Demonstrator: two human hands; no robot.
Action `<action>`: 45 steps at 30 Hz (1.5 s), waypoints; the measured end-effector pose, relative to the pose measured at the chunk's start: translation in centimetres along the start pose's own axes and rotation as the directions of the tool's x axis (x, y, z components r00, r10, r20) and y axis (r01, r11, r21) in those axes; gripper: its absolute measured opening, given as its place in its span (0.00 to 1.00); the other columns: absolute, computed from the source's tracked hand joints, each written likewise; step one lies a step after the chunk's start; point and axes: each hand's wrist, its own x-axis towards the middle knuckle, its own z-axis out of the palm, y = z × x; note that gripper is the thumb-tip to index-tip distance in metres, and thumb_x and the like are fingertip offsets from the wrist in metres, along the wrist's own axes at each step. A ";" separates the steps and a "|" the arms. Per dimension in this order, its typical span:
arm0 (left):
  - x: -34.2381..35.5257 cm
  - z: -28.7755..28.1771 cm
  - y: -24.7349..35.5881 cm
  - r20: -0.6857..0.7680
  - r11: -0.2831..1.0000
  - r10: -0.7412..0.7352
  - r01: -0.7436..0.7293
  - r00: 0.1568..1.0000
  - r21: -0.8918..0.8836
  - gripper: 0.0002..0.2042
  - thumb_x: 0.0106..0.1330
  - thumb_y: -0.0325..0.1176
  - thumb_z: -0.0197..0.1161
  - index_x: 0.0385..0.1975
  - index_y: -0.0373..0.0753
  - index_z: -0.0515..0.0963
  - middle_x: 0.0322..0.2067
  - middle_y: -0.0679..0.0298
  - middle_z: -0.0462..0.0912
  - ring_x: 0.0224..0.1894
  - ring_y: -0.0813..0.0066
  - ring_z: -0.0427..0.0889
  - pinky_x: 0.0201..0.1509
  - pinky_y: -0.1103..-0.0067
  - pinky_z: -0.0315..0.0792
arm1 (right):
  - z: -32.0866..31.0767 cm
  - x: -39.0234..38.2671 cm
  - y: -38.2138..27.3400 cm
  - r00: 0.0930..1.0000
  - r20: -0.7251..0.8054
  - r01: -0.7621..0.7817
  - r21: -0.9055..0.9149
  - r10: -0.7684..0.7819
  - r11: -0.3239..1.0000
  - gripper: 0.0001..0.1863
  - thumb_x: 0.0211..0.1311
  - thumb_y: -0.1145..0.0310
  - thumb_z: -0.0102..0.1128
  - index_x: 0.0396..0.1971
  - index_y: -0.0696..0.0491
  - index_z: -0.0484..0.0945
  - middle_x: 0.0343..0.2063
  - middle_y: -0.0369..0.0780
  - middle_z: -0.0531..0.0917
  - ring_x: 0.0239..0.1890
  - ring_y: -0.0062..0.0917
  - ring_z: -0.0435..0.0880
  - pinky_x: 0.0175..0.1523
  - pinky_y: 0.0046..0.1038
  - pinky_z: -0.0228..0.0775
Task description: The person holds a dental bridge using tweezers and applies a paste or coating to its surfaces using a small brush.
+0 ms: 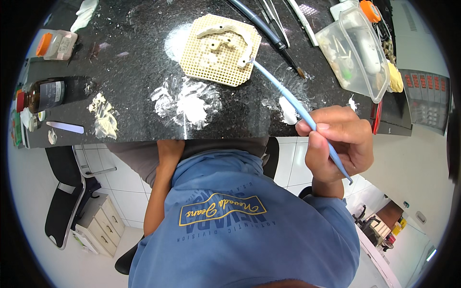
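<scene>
My right hand (338, 139) pinches a slim blue double-ended dental instrument (290, 98) like a pen, its hooked rear end pointing down past my palm. The front tip meets the near right end of a cream dental arch piece (234, 30); whether it presses or only hovers, I cannot tell. That horseshoe-shaped piece, with small dark holes along it, lies on a cream honeycomb tray (194, 62). Inside its curve sit small cream blocks (221, 44). My left hand (169, 148) rests low against my lap under the counter's edge, its fingers hidden.
White powder (192, 108) and a yellowish smear (103, 117) mark the black speckled counter (139, 91). A brush (269, 33) and tweezers (274, 17) lie beyond the tray. On the right stands a clear plastic box (353, 57); on the left lies a brown bottle (45, 95).
</scene>
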 end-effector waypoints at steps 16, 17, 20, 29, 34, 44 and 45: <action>1.7 1.1 -1.3 -0.089 0.990 0.083 -0.072 0.993 0.119 0.10 0.58 0.34 0.61 0.30 0.31 0.78 0.24 0.45 0.80 0.28 0.45 0.80 0.36 0.60 0.75 | 1.6 1.0 -1.5 0.969 0.166 0.128 0.294 -0.182 0.947 0.17 0.51 0.83 0.59 0.43 0.63 0.69 0.30 0.49 0.78 0.24 0.30 0.83 0.26 0.27 0.78; 2.2 1.2 -1.5 -0.066 0.978 0.108 -0.094 0.992 0.187 0.11 0.59 0.35 0.62 0.27 0.31 0.78 0.21 0.46 0.79 0.25 0.47 0.81 0.33 0.60 0.75 | 3.4 1.4 -2.1 0.964 0.185 0.120 0.341 -0.192 0.932 0.17 0.49 0.85 0.60 0.41 0.63 0.69 0.29 0.49 0.78 0.24 0.30 0.82 0.25 0.26 0.77; 4.0 5.1 -5.7 -0.044 0.993 0.091 -0.088 0.995 0.073 0.14 0.61 0.41 0.60 0.25 0.33 0.78 0.21 0.47 0.80 0.25 0.52 0.82 0.31 0.60 0.77 | 8.8 3.0 -3.7 0.945 0.256 0.072 0.444 -0.203 0.893 0.18 0.47 0.88 0.61 0.41 0.63 0.70 0.29 0.51 0.79 0.23 0.31 0.83 0.24 0.24 0.75; 6.0 6.2 -5.6 0.140 0.988 -0.117 0.129 0.983 -0.081 0.20 0.65 0.44 0.56 0.29 0.29 0.79 0.28 0.44 0.82 0.32 0.47 0.83 0.37 0.61 0.78 | 21.8 5.3 -6.6 0.934 0.303 0.097 0.287 -0.187 0.953 0.09 0.51 0.88 0.59 0.32 0.64 0.72 0.26 0.49 0.81 0.27 0.26 0.83 0.33 0.22 0.76; 6.2 7.0 -6.5 0.051 0.993 0.012 -0.006 0.999 -0.120 0.19 0.64 0.45 0.57 0.30 0.30 0.79 0.29 0.45 0.81 0.33 0.49 0.83 0.39 0.62 0.78 | 26.8 6.3 -7.8 0.933 0.314 0.103 0.232 -0.175 0.967 0.10 0.50 0.89 0.61 0.30 0.63 0.71 0.25 0.50 0.82 0.27 0.25 0.83 0.33 0.21 0.76; 5.8 7.0 -6.8 0.013 0.984 0.068 -0.065 0.998 -0.164 0.16 0.64 0.43 0.59 0.37 0.35 0.77 0.35 0.52 0.81 0.39 0.57 0.81 0.45 0.66 0.75 | 29.9 6.0 -7.4 0.918 0.375 0.100 0.106 -0.133 0.989 0.10 0.48 0.89 0.63 0.29 0.65 0.71 0.25 0.50 0.82 0.27 0.27 0.84 0.33 0.23 0.78; 5.7 7.0 -6.9 0.010 0.984 0.070 -0.067 0.998 -0.163 0.15 0.64 0.43 0.59 0.38 0.35 0.77 0.36 0.53 0.81 0.40 0.58 0.80 0.45 0.66 0.74 | 30.1 5.9 -7.5 0.919 0.376 0.086 0.107 -0.121 0.990 0.10 0.48 0.90 0.62 0.29 0.65 0.71 0.26 0.51 0.82 0.27 0.27 0.83 0.33 0.23 0.78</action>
